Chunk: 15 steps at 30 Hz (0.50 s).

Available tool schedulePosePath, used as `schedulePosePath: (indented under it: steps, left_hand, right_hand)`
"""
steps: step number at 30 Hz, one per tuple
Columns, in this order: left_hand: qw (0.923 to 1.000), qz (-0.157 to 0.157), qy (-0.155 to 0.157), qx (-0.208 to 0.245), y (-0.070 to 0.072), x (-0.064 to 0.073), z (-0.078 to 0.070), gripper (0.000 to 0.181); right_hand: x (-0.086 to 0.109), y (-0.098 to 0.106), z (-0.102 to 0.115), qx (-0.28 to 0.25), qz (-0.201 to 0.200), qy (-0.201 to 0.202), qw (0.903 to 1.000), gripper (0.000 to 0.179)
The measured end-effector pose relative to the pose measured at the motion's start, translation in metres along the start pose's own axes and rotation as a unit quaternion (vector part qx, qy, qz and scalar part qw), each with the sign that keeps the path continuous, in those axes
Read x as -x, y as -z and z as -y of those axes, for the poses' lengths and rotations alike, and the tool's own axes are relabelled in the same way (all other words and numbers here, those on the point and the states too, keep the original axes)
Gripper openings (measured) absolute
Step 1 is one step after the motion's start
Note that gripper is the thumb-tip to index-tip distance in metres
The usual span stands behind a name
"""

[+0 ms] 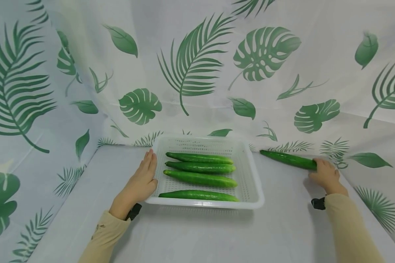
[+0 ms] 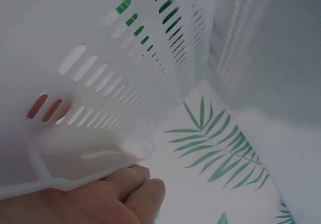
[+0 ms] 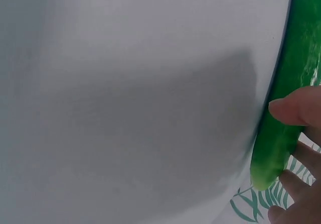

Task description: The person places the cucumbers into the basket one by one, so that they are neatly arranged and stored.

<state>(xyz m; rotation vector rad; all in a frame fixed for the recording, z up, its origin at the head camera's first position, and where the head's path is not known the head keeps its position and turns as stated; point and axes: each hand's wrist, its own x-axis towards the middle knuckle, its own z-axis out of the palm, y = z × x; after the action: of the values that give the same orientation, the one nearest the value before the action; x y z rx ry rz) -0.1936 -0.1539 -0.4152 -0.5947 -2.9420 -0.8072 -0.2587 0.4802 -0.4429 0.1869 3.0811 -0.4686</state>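
A white perforated plastic basket [image 1: 257,190] stands on the table with several green cucumbers [image 1: 200,179] lying crosswise in it. My left hand [image 1: 143,179] holds the basket's left rim, its fingers along the outside. Through slots in the basket wall [image 2: 100,78], the left wrist view shows a bit of skin, seemingly the thumb. Off to the right, my right hand [image 1: 327,176] grips the near end of a single cucumber [image 1: 288,159] by the back edge of the table. In the right wrist view, the thumb presses on this cucumber [image 3: 296,43] and the other fingers lie along its far side.
A white cloth [image 1: 197,120] printed with green leaves hangs behind the table and on both sides. The white tabletop [image 1: 200,237] stretches in front of the basket and between it and the single cucumber.
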Motion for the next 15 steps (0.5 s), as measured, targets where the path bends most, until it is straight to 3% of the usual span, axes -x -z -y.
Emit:
schedulePosePath:
  steps: [5,10,15]
  left_hand:
    - [1.0000,0.002,-0.002,0.005,0.000,0.000,0.000,0.075]
    - [1.0000,-0.004,-0.005,0.003,0.000,0.000,0.000,0.075]
    - [1.0000,-0.002,-0.003,0.002,0.001,0.001,0.000,0.074]
  right_hand:
    - [0.010,0.005,0.002,0.000,-0.009,0.016,0.9998,0.058]
    - [0.026,0.006,0.000,-0.056,-0.013,0.045,0.9973,0.048]
    - [0.047,-0.003,0.001,-0.128,0.001,0.027,0.9914,0.049]
